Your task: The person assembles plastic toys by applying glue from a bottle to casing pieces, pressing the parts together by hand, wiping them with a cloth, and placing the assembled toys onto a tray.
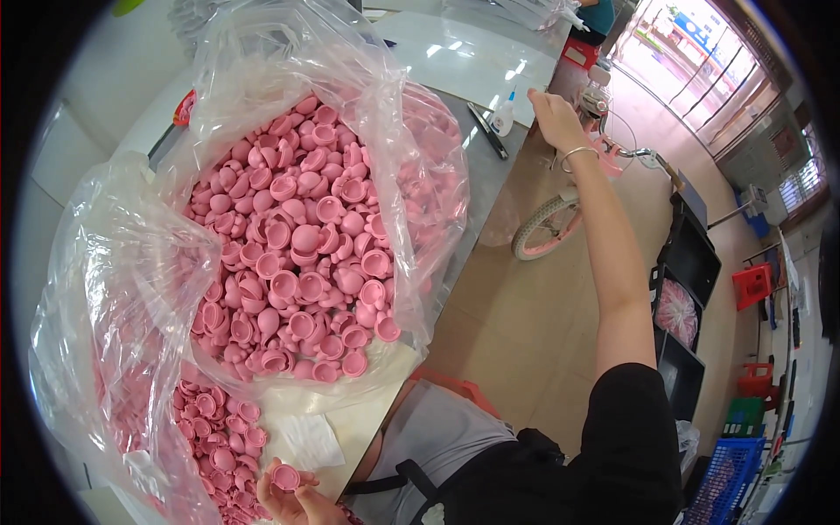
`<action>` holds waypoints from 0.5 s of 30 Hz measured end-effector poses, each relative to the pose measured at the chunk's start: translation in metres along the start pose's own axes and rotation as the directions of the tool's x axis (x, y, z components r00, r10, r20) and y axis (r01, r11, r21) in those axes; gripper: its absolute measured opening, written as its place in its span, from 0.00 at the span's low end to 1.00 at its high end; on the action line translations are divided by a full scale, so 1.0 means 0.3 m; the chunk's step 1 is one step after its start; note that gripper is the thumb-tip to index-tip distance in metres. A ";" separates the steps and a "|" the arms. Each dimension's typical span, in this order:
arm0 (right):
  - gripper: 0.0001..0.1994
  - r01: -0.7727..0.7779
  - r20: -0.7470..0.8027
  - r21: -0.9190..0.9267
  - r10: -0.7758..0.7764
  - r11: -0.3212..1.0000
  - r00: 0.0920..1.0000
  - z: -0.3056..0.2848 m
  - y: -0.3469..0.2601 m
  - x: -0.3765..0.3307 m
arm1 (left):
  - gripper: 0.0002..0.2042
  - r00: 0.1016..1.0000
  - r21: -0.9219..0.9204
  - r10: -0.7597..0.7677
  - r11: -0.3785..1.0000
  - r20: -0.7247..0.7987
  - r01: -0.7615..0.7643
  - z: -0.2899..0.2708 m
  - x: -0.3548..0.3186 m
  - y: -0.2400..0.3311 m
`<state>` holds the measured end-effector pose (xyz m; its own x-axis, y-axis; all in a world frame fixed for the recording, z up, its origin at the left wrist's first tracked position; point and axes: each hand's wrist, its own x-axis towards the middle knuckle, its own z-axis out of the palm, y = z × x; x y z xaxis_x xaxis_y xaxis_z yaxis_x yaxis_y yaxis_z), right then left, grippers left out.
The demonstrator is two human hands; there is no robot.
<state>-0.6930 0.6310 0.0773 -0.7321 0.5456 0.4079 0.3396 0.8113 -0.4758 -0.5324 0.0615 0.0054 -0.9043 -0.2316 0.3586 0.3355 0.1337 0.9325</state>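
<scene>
Bags of clear plastic point(114, 289) fill my left side, both heaped with small pink cups point(297, 254), one bag low beside me and a bigger one open on the counter point(472, 149). Low in my view I see the left hand point(293, 499), palm up near my body, its fingers point(308, 500) pinching a single pink cup point(285, 476) just beside the lower bag. Past the counter edge stands a small glue bottle point(502, 115). On my right, the right arm stretches straight out and up, a thin bangle point(577, 154) at the wrist. The right hand point(551, 115) is turned away at the counter's far end, near a pink bicycle point(560, 210); whether its fingers grasp anything, I cannot tell.
</scene>
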 end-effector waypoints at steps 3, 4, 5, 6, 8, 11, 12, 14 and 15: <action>0.24 0.140 -0.017 -0.092 -0.142 0.986 0.990 -0.005 0.004 0.018 | 0.24 1.000 0.022 -0.023 0.999 -0.020 0.024 0.008 -0.001 0.011; 0.24 0.139 -0.017 -0.090 -0.141 0.986 0.990 -0.003 -0.006 0.016 | 0.24 1.000 0.025 -0.022 0.999 -0.020 0.023 0.009 -0.002 0.013; 0.23 0.168 -0.004 -0.082 -0.168 0.982 0.986 -0.001 -0.017 0.013 | 0.24 1.000 0.021 -0.021 1.000 -0.021 0.021 0.009 -0.003 0.014; 0.23 0.196 0.006 -0.077 -0.196 0.978 0.981 -0.004 -0.026 0.012 | 0.23 1.000 0.015 -0.019 1.000 -0.021 0.019 0.011 -0.003 0.014; 0.22 0.200 0.024 -0.110 -0.198 0.974 0.980 0.000 -0.019 0.022 | 0.23 1.000 0.017 -0.022 1.000 -0.016 0.022 0.010 -0.003 0.013; 0.21 0.195 0.050 -0.146 -0.190 0.970 0.981 0.001 -0.029 0.021 | 0.23 1.000 0.033 -0.028 0.999 -0.009 0.028 0.010 -0.002 0.017; 0.20 0.188 0.052 -0.156 -0.182 0.970 0.982 -0.009 -0.039 0.021 | 0.22 1.000 0.039 -0.030 0.999 -0.007 0.030 0.010 -0.002 0.019; 0.20 0.205 0.029 -0.146 -0.203 0.968 0.979 -0.012 -0.027 0.028 | 0.22 0.999 0.026 -0.034 0.999 -0.011 0.034 0.009 -0.003 0.021; 0.20 0.219 0.010 -0.130 -0.219 0.967 0.976 -0.008 -0.031 0.028 | 0.22 0.999 0.021 -0.038 0.999 -0.014 0.038 0.010 -0.002 0.021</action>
<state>-0.7007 0.6285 0.0870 -0.7944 0.3525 0.4946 0.2453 0.9312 -0.2696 -0.5306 0.0654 0.0110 -0.9126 -0.2496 0.3239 0.2955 0.1451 0.9443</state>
